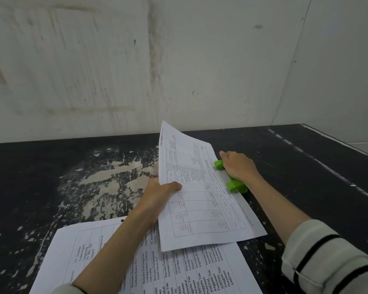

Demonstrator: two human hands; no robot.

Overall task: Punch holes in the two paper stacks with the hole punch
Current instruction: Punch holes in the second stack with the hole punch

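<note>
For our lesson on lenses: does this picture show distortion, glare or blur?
Head view: the wide lens bows the table's far edge; light is soft and even, without glare; large print on the near paper stack reads sharply, while the held stack's small print is too fine to read.

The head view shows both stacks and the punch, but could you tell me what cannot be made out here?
- Hole punch: its middle is hidden under the right hand.
- Held paper stack: its punched edge is inside the punch, so any holes there are unseen.
- Flat paper stack: cut off by the bottom edge, partly covered by the left hand and forearm.
</note>
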